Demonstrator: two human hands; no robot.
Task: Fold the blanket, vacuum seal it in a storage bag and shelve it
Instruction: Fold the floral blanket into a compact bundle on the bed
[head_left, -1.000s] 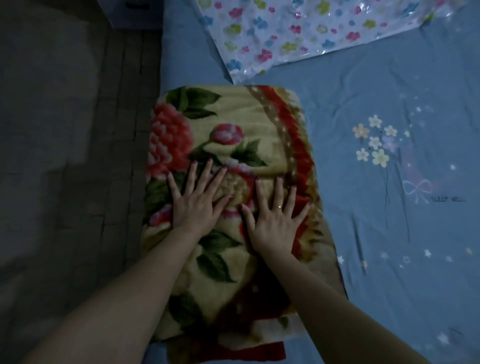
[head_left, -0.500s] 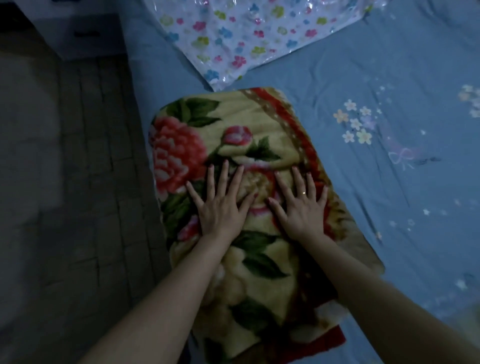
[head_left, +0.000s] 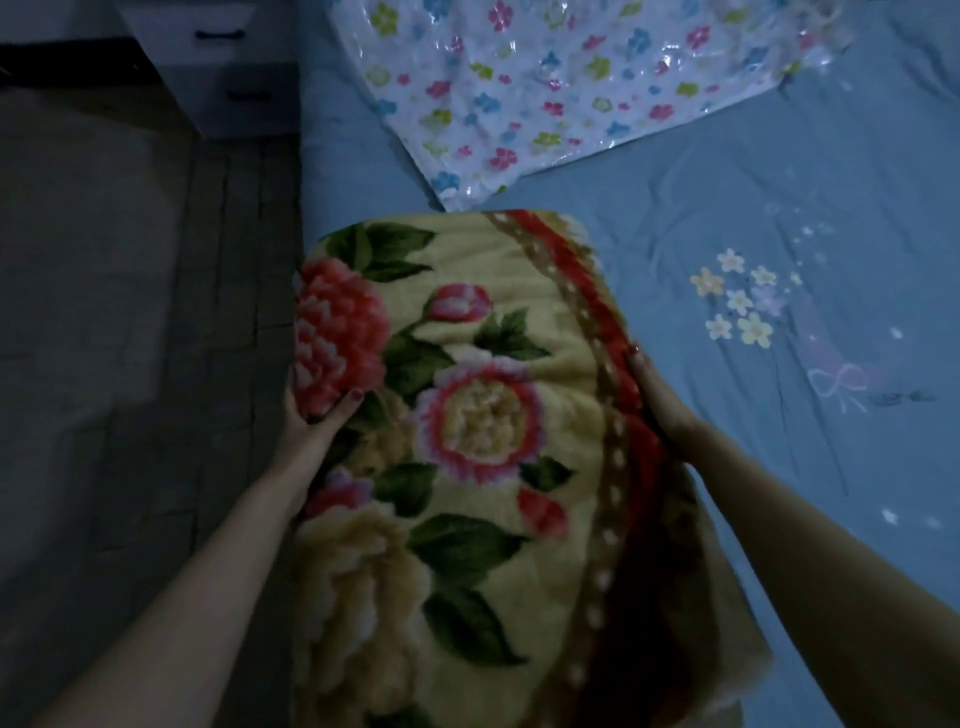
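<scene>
- While my left hand (head_left: 311, 415) and right hand (head_left: 655, 391) clasped the folded blanket's (head_left: 483, 415) sides mid-frame, layers could slump open.
- Storage bag (head_left: 561, 88), upper frame, lay flat; stuffing might snag.

The room I'm in is dim, with a bluish cast over everything. To my left the floor (head_left: 130, 364) is laid in grey rectangular tiles with dark joints, and a paler patch of light falls across it. At the far end stands a white set of drawers (head_left: 218, 67) with two dark handles, close against the edge of the bed. The bed is covered by a blue sheet (head_left: 779, 467), creased, printed with small flowers, stars and a ribbon bow.
</scene>
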